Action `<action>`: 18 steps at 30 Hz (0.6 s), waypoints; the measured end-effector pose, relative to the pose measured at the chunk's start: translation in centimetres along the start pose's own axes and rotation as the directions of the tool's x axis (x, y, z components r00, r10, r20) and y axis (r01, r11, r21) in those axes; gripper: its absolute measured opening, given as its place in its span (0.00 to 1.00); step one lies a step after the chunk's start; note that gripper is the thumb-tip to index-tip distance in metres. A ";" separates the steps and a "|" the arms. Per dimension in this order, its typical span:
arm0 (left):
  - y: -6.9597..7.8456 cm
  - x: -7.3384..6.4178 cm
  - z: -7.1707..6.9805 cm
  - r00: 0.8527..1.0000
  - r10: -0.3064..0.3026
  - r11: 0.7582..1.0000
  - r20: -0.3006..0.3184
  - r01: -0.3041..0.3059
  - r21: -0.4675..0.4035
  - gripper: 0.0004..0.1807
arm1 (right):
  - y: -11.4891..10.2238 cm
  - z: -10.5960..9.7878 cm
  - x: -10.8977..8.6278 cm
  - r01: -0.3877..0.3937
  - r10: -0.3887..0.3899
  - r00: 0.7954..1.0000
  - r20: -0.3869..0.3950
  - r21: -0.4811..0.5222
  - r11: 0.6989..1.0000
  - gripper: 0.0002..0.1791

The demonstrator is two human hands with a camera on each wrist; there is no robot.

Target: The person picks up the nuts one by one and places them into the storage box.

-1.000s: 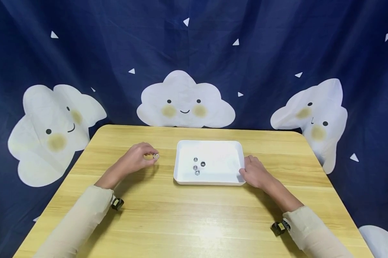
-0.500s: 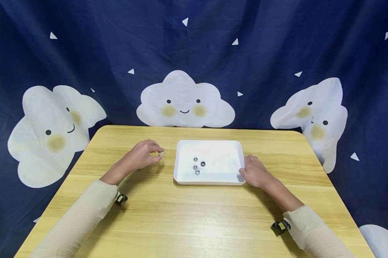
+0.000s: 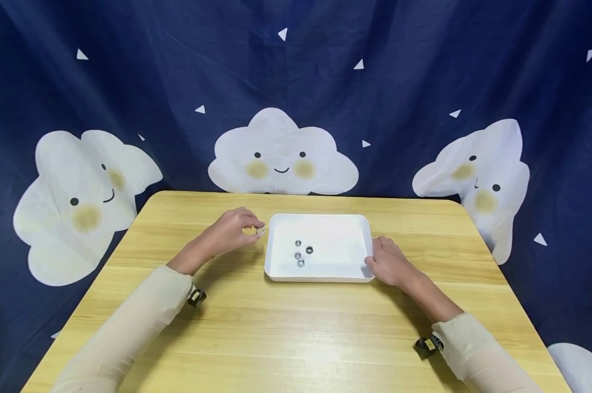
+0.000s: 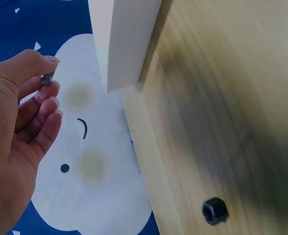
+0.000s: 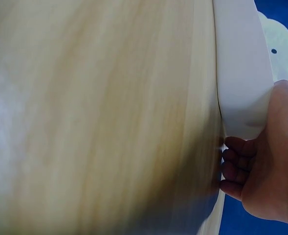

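Between thumb and fingertips, my left hand (image 3: pixel 231 231) pinches a small silver metal nut (image 3: pixel 260 231), just outside the left rim of a shallow white tray (image 3: pixel 342 240). The left wrist view shows the same nut (image 4: pixel 47 79) between thumb and index finger, the other fingers loosely bent. Inside the tray lie several nuts: silver ones, such as the nearest nut (image 3: pixel 301 263), and a darker nut (image 3: pixel 309 250). My right hand (image 3: pixel 390 263) grips the tray's right end, thumb over the rim and fingers curled against the outer wall (image 5: pixel 244 63).
A black nut (image 4: pixel 214 211) lies on the wooden table (image 3: pixel 276 338), seen in the left wrist view; in the head view the left arm hides it. Behind the table's far edge hangs a dark blue curtain (image 3: pixel 399 82) with cloud prints.
My left hand has moved to the right and slightly away from me with the nut, nearing the tray's left rim. The right hand and the tray have stayed put.
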State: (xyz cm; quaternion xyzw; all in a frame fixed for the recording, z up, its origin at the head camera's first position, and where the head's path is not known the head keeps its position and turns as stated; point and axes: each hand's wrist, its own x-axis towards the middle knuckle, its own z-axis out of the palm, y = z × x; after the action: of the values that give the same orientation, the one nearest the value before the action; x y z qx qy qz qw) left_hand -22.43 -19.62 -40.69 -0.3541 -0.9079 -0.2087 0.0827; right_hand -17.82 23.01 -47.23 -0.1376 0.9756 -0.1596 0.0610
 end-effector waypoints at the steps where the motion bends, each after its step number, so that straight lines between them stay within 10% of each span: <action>1: 0.1 0.2 0.1 1.000 0.009 1.000 0.000 -0.009 0.002 0.14 | 0.0 0.0 0.0 -0.001 0.001 1.000 0.001 0.001 1.000 0.29; 18: 1.6 2.7 1.3 0.999 0.019 0.996 0.037 -0.016 -0.082 0.15 | 0.2 0.3 0.1 0.000 0.000 1.000 -0.014 0.016 1.000 0.29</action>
State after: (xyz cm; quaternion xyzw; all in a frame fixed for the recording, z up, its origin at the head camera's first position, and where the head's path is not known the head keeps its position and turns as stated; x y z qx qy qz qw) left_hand -23.35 -16.33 -40.55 -0.3692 -0.8967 -0.2383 0.0529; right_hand -17.89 23.09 -47.59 -0.1360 0.9747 -0.1683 0.0555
